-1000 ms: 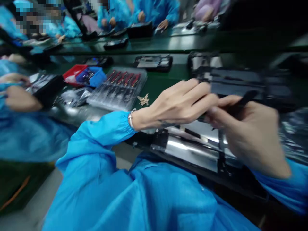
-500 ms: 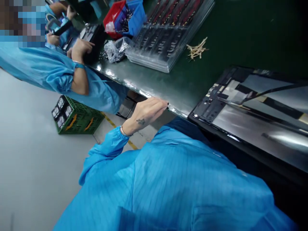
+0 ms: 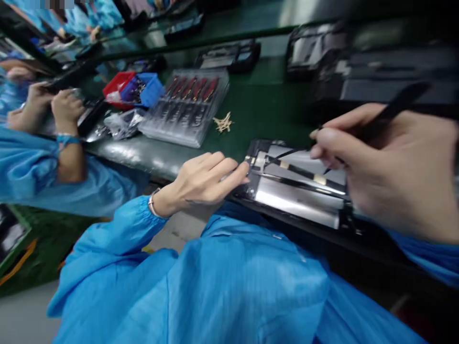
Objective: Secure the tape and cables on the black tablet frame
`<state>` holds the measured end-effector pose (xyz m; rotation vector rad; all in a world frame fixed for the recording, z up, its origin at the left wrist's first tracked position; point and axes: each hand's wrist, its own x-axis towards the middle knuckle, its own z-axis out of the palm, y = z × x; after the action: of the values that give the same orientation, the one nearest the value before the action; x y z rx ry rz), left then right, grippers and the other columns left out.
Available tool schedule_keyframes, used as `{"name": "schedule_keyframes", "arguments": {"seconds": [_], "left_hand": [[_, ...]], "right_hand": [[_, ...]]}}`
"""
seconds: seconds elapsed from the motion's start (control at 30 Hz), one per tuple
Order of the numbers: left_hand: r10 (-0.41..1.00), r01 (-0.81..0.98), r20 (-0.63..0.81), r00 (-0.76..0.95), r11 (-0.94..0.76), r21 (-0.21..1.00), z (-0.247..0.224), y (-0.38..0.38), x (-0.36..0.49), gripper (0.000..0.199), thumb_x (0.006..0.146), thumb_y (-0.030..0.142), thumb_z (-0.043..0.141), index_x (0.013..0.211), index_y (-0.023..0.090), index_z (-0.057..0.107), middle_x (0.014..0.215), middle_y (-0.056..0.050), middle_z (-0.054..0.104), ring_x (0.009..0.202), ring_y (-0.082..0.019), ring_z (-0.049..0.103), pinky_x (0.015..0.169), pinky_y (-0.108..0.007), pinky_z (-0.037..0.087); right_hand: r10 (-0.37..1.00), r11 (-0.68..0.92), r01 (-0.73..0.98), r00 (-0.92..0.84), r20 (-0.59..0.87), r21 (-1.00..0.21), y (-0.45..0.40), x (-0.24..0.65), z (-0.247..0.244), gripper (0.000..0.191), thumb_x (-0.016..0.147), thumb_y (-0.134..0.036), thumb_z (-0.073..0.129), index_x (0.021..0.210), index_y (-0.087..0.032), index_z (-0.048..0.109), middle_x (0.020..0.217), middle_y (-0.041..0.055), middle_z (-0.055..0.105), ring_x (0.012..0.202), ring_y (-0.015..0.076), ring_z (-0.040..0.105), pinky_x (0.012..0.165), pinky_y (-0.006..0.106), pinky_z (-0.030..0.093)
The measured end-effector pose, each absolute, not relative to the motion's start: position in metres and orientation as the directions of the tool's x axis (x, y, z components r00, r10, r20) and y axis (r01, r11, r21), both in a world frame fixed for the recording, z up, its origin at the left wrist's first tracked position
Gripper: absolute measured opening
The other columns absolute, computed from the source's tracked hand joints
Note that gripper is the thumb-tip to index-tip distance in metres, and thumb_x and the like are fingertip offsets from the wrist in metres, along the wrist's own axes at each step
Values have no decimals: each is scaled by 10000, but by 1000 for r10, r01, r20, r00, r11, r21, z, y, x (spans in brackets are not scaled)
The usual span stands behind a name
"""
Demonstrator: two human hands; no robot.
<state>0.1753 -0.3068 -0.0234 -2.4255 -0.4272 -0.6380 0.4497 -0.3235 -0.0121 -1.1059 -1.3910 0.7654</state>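
An opened tablet-like device (image 3: 297,193) lies at the bench's front edge, its silver battery panels, black flex cables and a dark board strip exposed. My left hand (image 3: 208,179) is at its left end, fingers bent and drawn together, fingertips at the frame's corner. Whatever they may pinch is hidden. Over the device's right part hovers my right hand (image 3: 394,162), blurred by motion. It grips slim black tweezers (image 3: 409,98) like a pen, with the thin tip pointing down toward the battery panels. Whether that tip touches them I cannot tell.
Beige strips (image 3: 224,123) lie behind the device. Left of them are stacked clear trays (image 3: 172,136) of small parts, a plastic bag (image 3: 124,123), and red (image 3: 116,91) and blue bins (image 3: 152,91). A co-worker's hand (image 3: 68,112) is at far left. More devices (image 3: 229,56) stand behind.
The view has swung right and levelled. My right hand with the tweezers has come into view. My left hand has moved from the bench edge to the device's left end.
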Motion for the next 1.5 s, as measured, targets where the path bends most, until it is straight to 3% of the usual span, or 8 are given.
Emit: {"name": "schedule_keyframes", "arguments": {"seconds": [0.27, 0.4, 0.57, 0.73, 0.93, 1.13, 1.3, 1.5], "left_hand": [[396, 549, 494, 774, -809, -211, 24, -268, 277, 473, 1080, 295, 371, 717, 198, 659, 543, -14, 386, 528, -151, 368, 559, -344, 161], [428, 526, 568, 702, -851, -8, 18, -254, 272, 397, 1061, 279, 447, 750, 183, 675, 613, -17, 517, 576, -131, 432, 577, -327, 219], [634, 249, 556, 537, -749, 614, 16, -242, 268, 308, 1025, 431, 632, 893, 186, 763, 714, 3, 649, 623, -103, 499, 575, -265, 330], [743, 127, 467, 480, -585, 801, 15, -245, 277, 303, 972, 453, 717, 867, 181, 799, 791, -20, 710, 676, -108, 516, 594, -256, 360], [756, 202, 448, 478, -590, 781, 7, -240, 269, 348, 1006, 521, 645, 1101, 230, 810, 652, 15, 617, 539, -97, 405, 506, -262, 276], [549, 435, 387, 741, -831, 345, -11, -229, 248, 353, 1083, 402, 529, 1231, 185, 764, 902, -33, 799, 680, -126, 668, 606, -230, 425], [463, 406, 369, 806, -886, 226, -28, -214, 244, 319, 1094, 345, 511, 1232, 160, 731, 1074, -52, 807, 859, -166, 757, 685, -236, 492], [346, 281, 359, 867, -934, 221, -32, -205, 256, 274, 1097, 256, 482, 1078, 136, 727, 901, -48, 739, 818, -163, 685, 717, -267, 508]], "right_hand": [[920, 357, 89, 142, 366, -930, -313, 452, -13, 117, 894, -241, 765, 803, -213, 698, 674, -6, 624, 618, 142, 546, 575, 301, 444], [913, 379, 95, 121, 389, -921, -307, 456, -15, 207, 970, -392, 703, 862, -216, 699, 766, 15, 659, 679, 150, 578, 639, 306, 484], [897, 424, 257, 16, 442, -869, -297, 461, -17, 251, 909, -477, 769, 906, -227, 762, 824, 21, 703, 728, 164, 603, 644, 297, 470], [890, 425, 257, 57, 453, -868, -293, 462, -22, 232, 877, -434, 796, 812, -215, 754, 752, 12, 700, 667, 155, 589, 607, 292, 451], [885, 399, 295, 124, 449, -868, -294, 468, -25, 193, 907, -382, 766, 798, -227, 728, 722, 2, 661, 664, 154, 562, 601, 295, 431], [893, 357, 577, 19, 450, -735, -307, 506, -17, 241, 969, -434, 689, 811, -252, 694, 809, 24, 678, 762, 206, 599, 699, 361, 436], [951, 308, 669, -226, 210, -676, -311, 545, -24, 262, 973, -492, 637, 845, -275, 712, 854, 27, 690, 771, 221, 596, 647, 354, 422], [965, 159, 751, -256, -61, -641, -305, 558, -26, 354, 936, -560, 584, 858, -238, 710, 919, 63, 683, 755, 232, 618, 665, 368, 433]]}}
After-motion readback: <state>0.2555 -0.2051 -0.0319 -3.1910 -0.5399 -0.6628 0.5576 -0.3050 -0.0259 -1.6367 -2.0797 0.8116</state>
